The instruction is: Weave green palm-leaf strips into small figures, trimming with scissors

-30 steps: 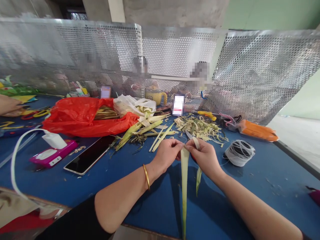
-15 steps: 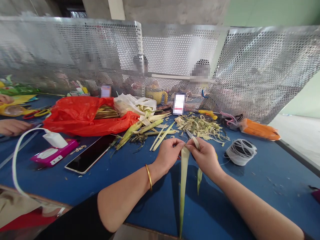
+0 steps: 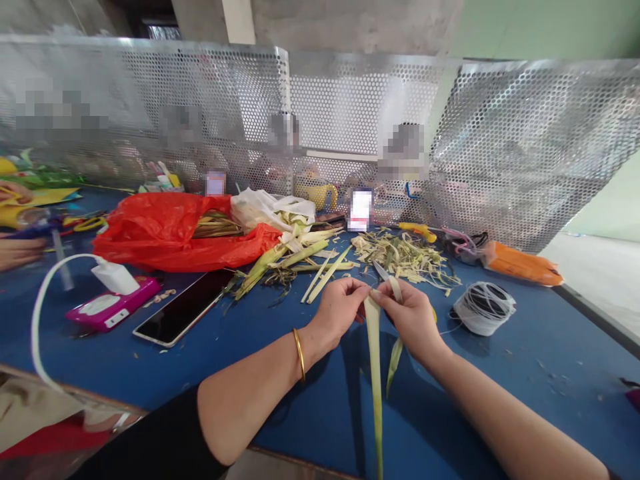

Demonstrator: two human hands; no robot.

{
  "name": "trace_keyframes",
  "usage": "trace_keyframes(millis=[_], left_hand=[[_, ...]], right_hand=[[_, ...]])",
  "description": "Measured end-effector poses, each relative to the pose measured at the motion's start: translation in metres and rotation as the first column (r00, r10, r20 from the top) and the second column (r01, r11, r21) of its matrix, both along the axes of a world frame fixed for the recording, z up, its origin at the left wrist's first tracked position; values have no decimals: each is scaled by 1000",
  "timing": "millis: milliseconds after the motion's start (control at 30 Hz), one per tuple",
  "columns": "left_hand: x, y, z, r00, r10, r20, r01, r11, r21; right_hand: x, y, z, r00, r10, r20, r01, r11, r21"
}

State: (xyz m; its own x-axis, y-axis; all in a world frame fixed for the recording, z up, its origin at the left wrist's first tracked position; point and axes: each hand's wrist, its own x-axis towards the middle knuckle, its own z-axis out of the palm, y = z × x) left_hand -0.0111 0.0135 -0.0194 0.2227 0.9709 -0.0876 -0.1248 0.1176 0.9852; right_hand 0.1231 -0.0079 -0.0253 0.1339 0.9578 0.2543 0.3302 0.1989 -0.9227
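Observation:
A long pale-green strip of corn husk [image 3: 374,360] hangs down between my hands, its wide upper end pinched in both. My left hand [image 3: 343,307], with a gold bangle on the wrist, is closed on it with thumb and fingertips. My right hand [image 3: 413,317] pinches the same end, its fingertips almost touching the left ones. Scissors [image 3: 381,271] are also tucked in my right hand; a metal blade points out, and most of them is hidden. A shorter green-tipped husk piece [image 3: 395,363] dangles below the right hand.
Husk trimmings [image 3: 405,260] lie beyond my hands. A spool of white thread [image 3: 484,308] stands to the right. On the left are a dark phone [image 3: 185,310], a purple power strip [image 3: 113,307], a red bag [image 3: 150,233] and another person's hand [image 3: 20,253]. A perforated metal screen [image 3: 350,87] rises behind.
The lower end of the husk strip has swung right, and the short piece's tip left. Both hands keep their pinch. At the far left, the other person's hand now holds a blue tool.

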Motion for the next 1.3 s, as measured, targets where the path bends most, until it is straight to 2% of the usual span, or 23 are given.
trace_keyframes(millis=[133,300,367,533,600,867,1033,1133,1300], left_hand=[[-1,1,0,999,-8,44,9,1000,-27],[-1,1,-1,999,2,32,-2,1000,-2],[0,0,-1,1000,11,16,-12,1000,26],[1,0,-1,999,45,-2,-45,996,78],[1,0,-1,999,42,4,-42,996,73],[2,-1,-3,999,33,4,-33,998,51],[1,0,-6,999,20,-37,-15,991,132],[2,0,-5,999,6,-50,0,993,117],[4,-2,-2,1000,1,-12,0,999,53]], right_hand=[[-1,-2,0,997,-20,81,13,996,88],[-2,-5,2,989,-59,139,41,991,130],[-2,-5,2,991,-53,126,40,993,109],[-3,-1,1,999,3,-49,-5,1000,-30],[-3,-1,1,998,-1,-61,-2,999,-37],[-1,-5,1,976,-44,216,14,990,138],[-2,-2,3,998,-19,67,15,998,61],[-3,-2,5,1000,-25,-3,25,999,28],[-1,-3,3,994,-71,84,67,996,57]])
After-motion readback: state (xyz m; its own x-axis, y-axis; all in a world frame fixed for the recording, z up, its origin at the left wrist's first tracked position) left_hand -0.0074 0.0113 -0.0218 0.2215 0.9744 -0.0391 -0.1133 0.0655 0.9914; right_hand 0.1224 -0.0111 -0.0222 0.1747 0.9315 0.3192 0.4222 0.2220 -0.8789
